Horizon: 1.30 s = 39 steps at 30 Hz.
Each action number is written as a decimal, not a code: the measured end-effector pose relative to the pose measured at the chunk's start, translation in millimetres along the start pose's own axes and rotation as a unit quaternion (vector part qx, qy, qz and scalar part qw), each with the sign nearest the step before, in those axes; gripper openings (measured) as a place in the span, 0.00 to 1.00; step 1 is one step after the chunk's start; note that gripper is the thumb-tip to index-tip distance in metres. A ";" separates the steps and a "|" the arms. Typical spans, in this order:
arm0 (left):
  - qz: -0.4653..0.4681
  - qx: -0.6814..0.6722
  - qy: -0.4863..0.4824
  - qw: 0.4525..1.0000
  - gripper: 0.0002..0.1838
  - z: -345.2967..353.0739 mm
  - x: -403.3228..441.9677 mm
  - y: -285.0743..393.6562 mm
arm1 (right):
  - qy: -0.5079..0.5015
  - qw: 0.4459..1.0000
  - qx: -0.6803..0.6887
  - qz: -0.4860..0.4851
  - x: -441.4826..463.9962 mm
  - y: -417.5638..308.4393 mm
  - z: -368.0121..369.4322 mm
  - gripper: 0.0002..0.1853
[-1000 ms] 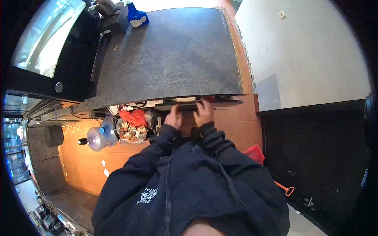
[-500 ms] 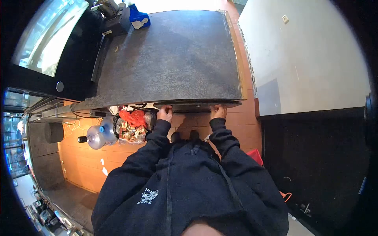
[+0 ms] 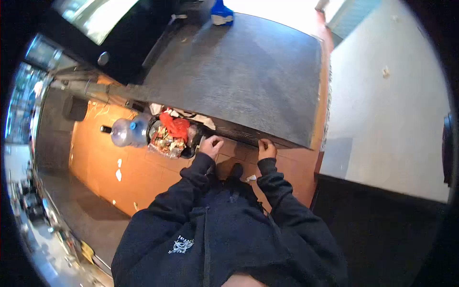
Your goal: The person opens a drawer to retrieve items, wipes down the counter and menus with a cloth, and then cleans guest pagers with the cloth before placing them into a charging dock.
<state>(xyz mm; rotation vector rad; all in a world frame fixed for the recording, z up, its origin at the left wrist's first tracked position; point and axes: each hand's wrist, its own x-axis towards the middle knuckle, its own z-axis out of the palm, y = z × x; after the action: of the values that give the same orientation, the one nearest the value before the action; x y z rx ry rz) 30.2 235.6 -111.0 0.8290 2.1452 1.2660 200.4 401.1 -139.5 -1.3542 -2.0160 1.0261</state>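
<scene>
Below the front edge of a dark countertop (image 3: 239, 67), my left hand (image 3: 209, 147) has its fingers curled in toward the thumb. It stands a little apart from the counter, close to the clear bag of rubbish (image 3: 167, 143), and nothing shows in it. My right hand (image 3: 267, 150) is at the underside of the counter's front edge, fingers bent and pressed together. Whatever its fingertips may hold is hidden. A red plastic bag (image 3: 176, 126) lies on top of the rubbish, left of my left hand.
A large clear water bottle (image 3: 125, 133) with a blue cap lies left of the rubbish on the orange tiled floor (image 3: 143, 179). A blue spray bottle (image 3: 222, 14) stands at the counter's far end. A white wall panel (image 3: 382, 110) rises at right.
The view has turned, so the counter now slants down to the right. My left hand has come away from the counter edge. The dark panel both hands held under it no longer shows.
</scene>
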 end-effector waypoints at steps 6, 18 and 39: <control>-0.077 -0.093 0.111 0.986 0.10 -48.4 -88.5 -23.8 | -0.187 0.966 0.170 -0.048 -37.9 -70.5 20.5 0.04; -0.161 -0.278 0.399 0.859 0.10 -169.8 -280.2 -64.5 | -0.403 0.873 0.122 -0.245 -161.9 -179.4 126.4 0.08; -0.146 -0.342 0.634 0.678 0.13 -329.0 -507.2 -179.3 | -0.650 0.712 0.105 -0.245 -462.2 -332.1 296.1 0.08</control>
<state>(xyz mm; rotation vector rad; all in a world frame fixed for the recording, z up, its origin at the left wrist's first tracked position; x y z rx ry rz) 106.5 -388.9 -67.8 -1.0186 2.0374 2.5975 -26.4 -191.5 -44.5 0.3465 -2.7044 2.1313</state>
